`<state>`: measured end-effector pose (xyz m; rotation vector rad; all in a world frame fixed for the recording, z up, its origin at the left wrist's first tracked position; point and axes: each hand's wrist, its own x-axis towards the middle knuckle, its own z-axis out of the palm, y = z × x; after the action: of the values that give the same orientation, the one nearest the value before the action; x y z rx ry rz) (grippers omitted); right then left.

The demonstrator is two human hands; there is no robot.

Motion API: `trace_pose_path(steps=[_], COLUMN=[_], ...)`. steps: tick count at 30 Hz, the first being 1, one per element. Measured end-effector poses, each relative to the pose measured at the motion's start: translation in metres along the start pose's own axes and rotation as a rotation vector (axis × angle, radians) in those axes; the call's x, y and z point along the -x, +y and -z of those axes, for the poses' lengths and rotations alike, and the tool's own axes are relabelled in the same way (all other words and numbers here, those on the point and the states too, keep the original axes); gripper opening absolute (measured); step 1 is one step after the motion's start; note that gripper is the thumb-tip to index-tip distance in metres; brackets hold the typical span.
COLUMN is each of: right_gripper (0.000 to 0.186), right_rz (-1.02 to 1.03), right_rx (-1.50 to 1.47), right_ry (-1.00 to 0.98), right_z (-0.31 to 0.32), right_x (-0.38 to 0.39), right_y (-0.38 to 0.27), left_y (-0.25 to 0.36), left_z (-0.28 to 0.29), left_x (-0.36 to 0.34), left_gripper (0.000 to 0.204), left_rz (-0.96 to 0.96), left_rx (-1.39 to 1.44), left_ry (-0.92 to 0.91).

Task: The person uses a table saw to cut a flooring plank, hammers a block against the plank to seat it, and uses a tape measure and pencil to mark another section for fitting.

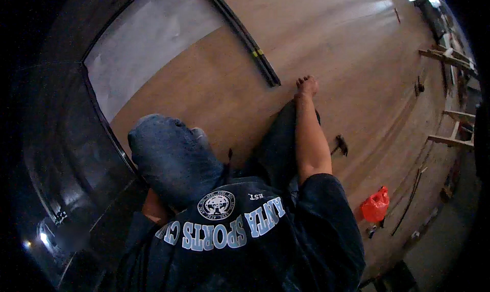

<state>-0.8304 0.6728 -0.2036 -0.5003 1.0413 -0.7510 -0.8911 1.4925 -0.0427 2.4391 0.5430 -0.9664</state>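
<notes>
I am crouched low on a plywood floor (214,88), and my knees in blue jeans (173,157) fill the middle of the view. My right hand (307,85) reaches forward and rests on the floor with its fingers curled. It lies just right of the near end of a long black strip (255,52) marked with yellow bands. Nothing can be seen inside the hand. My left hand is hidden behind my left knee, so only part of that forearm (153,206) shows.
A dark hammer-like tool (340,144) lies on the floor right of my arm. A red plastic bag (376,204) sits lower right beside a thin rod (410,200). Wooden frames (449,57) stand along the right edge. A grey panel (148,37) lies at upper left.
</notes>
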Motion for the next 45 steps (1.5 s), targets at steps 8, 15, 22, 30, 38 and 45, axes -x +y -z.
trace_pose_path(steps=[8,15,22,30,38,45], right_gripper=[0.030,0.050,0.063,0.058,0.057,0.060], right_rz=[0.002,0.474,0.589,0.675,0.714,0.534], right_rx=[0.528,1.486,1.967,1.965,2.087,2.221], right_ry=[0.265,0.263,0.236,0.380,0.274,0.356], right_z=[-0.013,0.039,0.077,0.052,0.052,0.084], right_x=[0.000,-0.005,-0.004,-0.010,-0.013,0.008], right_y=[-0.024,-0.071,-0.124,-0.110,-0.122,-0.109], left_y=[0.064,0.278,0.510,0.642,0.637,0.579], left_z=[0.036,0.109,0.161,0.068,0.057,0.043], left_x=[-0.027,-0.004,0.106,0.139,0.154,0.186], left_gripper=[0.030,0.030,0.029,0.040,0.049,0.048], left_rz=[-0.153,-0.590,-1.054,-1.251,-0.572,-0.350], left_rx=[-0.107,-0.372,-0.378,-0.246,-0.541,-0.644], left_ry=[0.078,0.423,0.862,0.012,-0.291,-0.254])
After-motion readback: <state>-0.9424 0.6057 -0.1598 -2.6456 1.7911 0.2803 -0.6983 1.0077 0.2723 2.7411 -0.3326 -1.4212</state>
